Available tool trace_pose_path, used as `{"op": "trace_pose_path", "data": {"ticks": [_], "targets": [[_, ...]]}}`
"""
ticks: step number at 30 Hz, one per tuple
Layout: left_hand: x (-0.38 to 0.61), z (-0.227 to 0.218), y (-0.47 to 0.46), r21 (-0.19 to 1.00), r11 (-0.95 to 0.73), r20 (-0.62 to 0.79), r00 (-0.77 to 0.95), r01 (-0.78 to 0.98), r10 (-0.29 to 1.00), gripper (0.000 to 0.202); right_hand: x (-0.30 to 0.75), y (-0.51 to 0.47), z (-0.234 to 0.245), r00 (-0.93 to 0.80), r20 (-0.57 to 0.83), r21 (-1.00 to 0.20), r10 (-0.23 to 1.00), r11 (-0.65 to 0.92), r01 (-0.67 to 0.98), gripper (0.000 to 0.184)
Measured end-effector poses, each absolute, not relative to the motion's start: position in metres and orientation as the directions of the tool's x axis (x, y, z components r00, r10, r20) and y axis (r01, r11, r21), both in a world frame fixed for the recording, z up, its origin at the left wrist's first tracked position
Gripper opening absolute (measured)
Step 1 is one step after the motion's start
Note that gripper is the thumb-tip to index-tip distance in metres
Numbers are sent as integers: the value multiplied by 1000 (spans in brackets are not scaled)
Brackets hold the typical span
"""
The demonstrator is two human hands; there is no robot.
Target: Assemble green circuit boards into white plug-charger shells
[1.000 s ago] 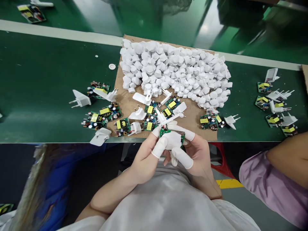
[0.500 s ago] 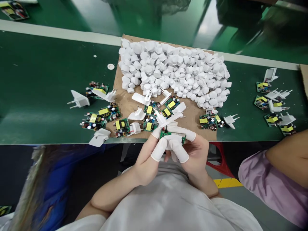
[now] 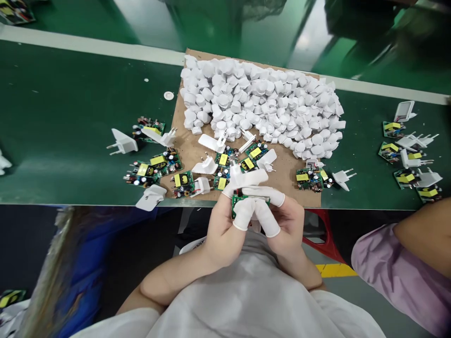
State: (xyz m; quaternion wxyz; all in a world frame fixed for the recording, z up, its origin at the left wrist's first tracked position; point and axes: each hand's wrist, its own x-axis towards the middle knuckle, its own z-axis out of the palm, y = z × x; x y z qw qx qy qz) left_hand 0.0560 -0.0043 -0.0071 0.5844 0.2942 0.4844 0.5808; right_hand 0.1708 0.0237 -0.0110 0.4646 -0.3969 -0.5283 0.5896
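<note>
My left hand (image 3: 225, 230) and my right hand (image 3: 286, 223), with white finger cots on the fingers, both grip a green circuit board (image 3: 235, 204) at the table's front edge. The thumbs press together over the board and hide most of it. A white plug housing (image 3: 252, 178) stands up just beyond the board, against the fingertips; whether it is joined to the board is hidden. Right behind the hands lie several circuit boards with yellow transformers (image 3: 223, 159) and white plug housings (image 3: 206, 165) on a cardboard sheet (image 3: 282, 180).
A large heap of small white pieces (image 3: 260, 101) covers the back of the cardboard. More boards (image 3: 143, 170) and plug housings lie to the left, others (image 3: 405, 177) to the right. A co-worker's arm and pink sleeve (image 3: 384, 263) are at the right, near a red stool (image 3: 326, 239).
The view has shifted slightly, so the table's things appear further right. Both hands keep hold of the board; my left thumb has moved closer to the right one, and the plug housing has turned a little.
</note>
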Motion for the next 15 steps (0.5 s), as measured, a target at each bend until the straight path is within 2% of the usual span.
{"op": "trace_pose_path", "data": {"ticks": [4, 8, 11, 13, 15], "targets": [[60, -12, -3, 899, 138, -242, -207, -416, 948, 61, 168, 25, -14, -255, 62, -994, 965, 38, -100, 28], [54, -14, -1, 877, 145, -218, -110, -458, 970, 64, 166, 26, -17, -206, -22, -980, 978, -62, -190, 26], [48, -13, -1, 874, 153, -168, 7, -462, 986, 66, 166, 27, -16, -209, -94, -956, 973, -147, -254, 33], [45, -15, -4, 883, 164, -160, 46, -440, 986, 62, 166, 27, -13, -235, -109, -942, 966, -176, -287, 37], [44, -17, -6, 904, 160, -157, 40, -397, 987, 58, 166, 28, -10, -231, -97, -934, 968, -169, -315, 33]]}}
